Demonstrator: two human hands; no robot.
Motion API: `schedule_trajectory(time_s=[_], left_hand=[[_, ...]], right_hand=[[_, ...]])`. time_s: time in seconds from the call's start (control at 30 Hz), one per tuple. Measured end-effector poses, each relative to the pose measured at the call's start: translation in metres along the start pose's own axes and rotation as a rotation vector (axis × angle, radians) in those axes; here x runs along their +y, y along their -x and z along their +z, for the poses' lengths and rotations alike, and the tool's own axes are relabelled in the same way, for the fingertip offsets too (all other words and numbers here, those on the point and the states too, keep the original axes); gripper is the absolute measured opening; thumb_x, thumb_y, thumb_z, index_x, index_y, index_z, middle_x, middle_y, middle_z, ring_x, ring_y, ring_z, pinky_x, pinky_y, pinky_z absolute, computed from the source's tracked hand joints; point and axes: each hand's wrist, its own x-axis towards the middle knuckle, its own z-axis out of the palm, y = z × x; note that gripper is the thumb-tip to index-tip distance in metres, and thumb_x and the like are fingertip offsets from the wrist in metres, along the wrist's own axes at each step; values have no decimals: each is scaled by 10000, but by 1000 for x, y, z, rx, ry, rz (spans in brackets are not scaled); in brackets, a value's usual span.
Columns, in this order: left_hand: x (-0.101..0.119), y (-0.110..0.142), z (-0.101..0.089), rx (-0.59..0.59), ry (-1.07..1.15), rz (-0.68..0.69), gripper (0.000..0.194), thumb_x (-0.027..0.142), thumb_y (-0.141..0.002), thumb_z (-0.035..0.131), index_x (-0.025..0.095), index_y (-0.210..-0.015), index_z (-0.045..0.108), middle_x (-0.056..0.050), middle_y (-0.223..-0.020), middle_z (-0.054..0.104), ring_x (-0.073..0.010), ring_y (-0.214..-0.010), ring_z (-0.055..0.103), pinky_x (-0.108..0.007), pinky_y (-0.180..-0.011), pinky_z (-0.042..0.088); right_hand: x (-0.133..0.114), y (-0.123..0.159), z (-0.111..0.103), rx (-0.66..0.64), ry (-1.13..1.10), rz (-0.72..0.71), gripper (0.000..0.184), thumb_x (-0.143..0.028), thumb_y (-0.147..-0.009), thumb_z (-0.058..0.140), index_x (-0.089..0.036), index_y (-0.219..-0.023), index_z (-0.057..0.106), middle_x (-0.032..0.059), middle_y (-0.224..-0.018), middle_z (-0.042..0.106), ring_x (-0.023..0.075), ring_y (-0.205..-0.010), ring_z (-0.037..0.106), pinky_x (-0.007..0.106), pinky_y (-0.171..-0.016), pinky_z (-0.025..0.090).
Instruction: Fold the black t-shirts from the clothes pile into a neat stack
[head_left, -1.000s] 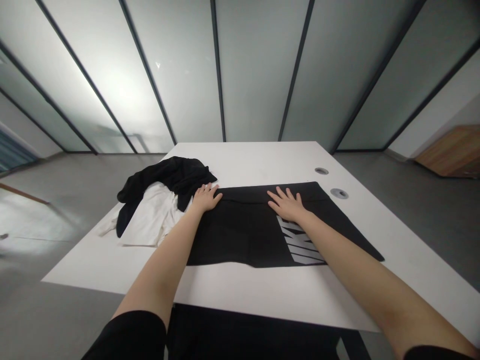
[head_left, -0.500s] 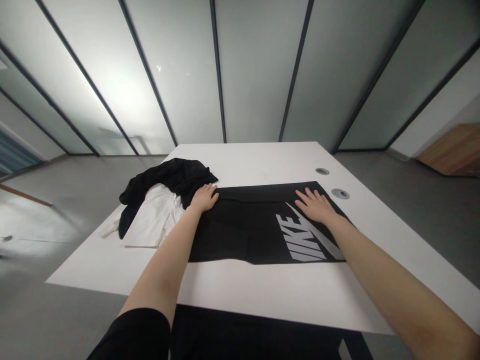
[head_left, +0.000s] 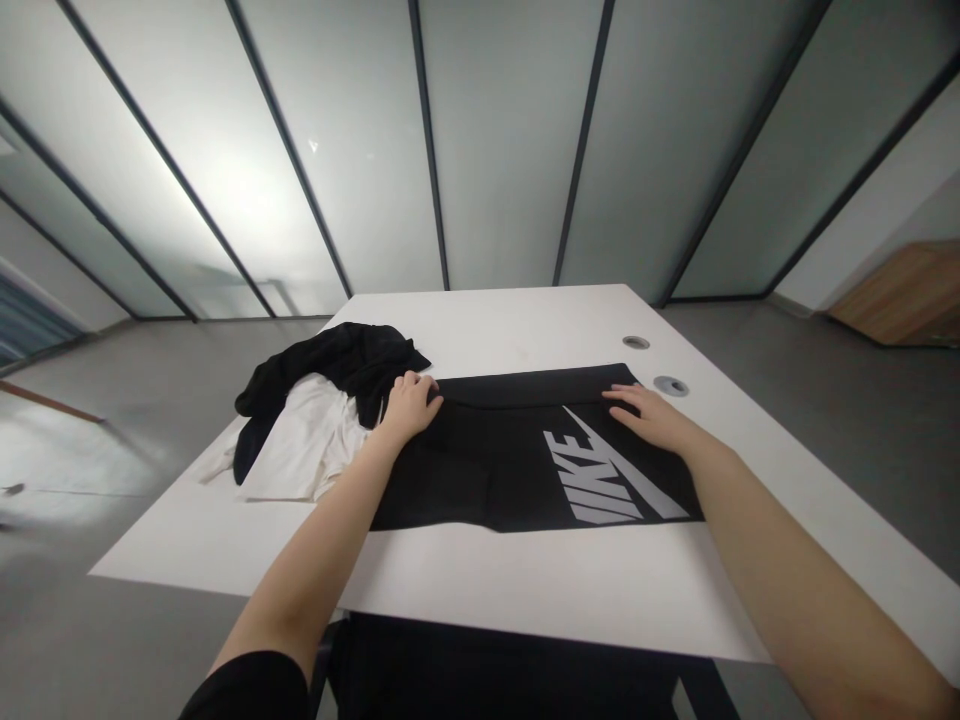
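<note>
A black garment [head_left: 461,470] with large grey NIKE lettering lies folded into a flat rectangle on the white table [head_left: 555,590]. What kind of garment it is I cannot tell. My left hand [head_left: 410,407] rests at its far left corner, fingers slightly bent and thumb apart. Over the far right part, above the print, my right hand [head_left: 651,416] is open with its fingers loosely stretched. Neither hand has cloth gripped in it that I can see. A fold line runs across the garment between the two hands.
Left of the garment, a crumpled black cloth [head_left: 330,352] and a white cloth [head_left: 292,455] are heaped together. Two round cable holes, a farther one [head_left: 636,342] and a nearer one [head_left: 671,386], sit near the table's right edge. Frosted glass panels [head_left: 502,140] stand behind.
Both hands have gone from lying flat to being slightly lifted with bent fingers. My right hand has turned and shifted a little right. The garment lies as before.
</note>
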Motion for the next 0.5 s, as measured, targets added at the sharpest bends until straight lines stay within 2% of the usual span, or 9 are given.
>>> schedule_trajectory(time_s=[0.07,0.13,0.2,0.23,0.3,0.37,0.43,0.5], left_hand=[[6,16,-14,-225,267,114,238,399,-997,600,207,-977,738,-66,-935,723,-243,-894,665,-365,-835,540],[7,37,-26,-573,472,222,296,495,-932,698,211,-850,710,-7,-775,665,-188,-743,616,-300,-697,485],[6,56,-33,-884,553,245,301,493,-818,829,214,-825,716,16,-735,657,-162,-698,602,-273,-648,448],[5,65,-34,-968,555,238,303,467,-755,883,218,-825,724,22,-739,664,-158,-696,605,-268,-640,441],[5,77,-34,-1006,531,216,335,409,-658,948,233,-859,745,27,-780,681,-159,-720,618,-263,-642,440],[6,83,-31,-950,495,207,385,396,-616,969,246,-901,758,31,-825,682,-164,-751,623,-264,-646,437],[9,83,-28,-891,449,210,422,414,-607,974,252,-934,761,32,-855,677,-169,-767,624,-268,-642,426],[12,82,-26,-818,384,228,399,411,-631,956,254,-939,757,31,-870,677,-174,-765,623,-278,-636,412]], right_hand=[[-16,4,-11,-52,-106,-48,459,-534,-986,515,-251,-1198,807,127,-1308,777,365,-1241,686,532,-1105,531],[-30,10,-19,-175,-188,-12,419,-588,-965,556,-261,-1027,809,86,-1008,812,302,-946,730,440,-867,604],[-42,15,-22,-332,-260,41,427,-643,-931,609,-253,-926,784,45,-764,749,236,-701,666,353,-649,554],[-47,16,-23,-412,-297,62,438,-663,-914,633,-248,-896,772,30,-689,711,208,-621,622,323,-581,511],[-57,19,-21,-556,-370,101,457,-691,-894,666,-244,-885,760,24,-660,698,175,-549,579,289,-512,447],[-67,20,-18,-650,-423,128,464,-700,-884,690,-244,-927,763,42,-745,747,170,-564,608,272,-496,427],[-76,19,-14,-671,-440,124,464,-687,-876,713,-242,-993,772,59,-844,783,182,-619,658,268,-513,442],[-83,18,-11,-634,-420,82,462,-660,-878,716,-235,-1047,785,67,-874,790,208,-689,699,289,-578,498]])
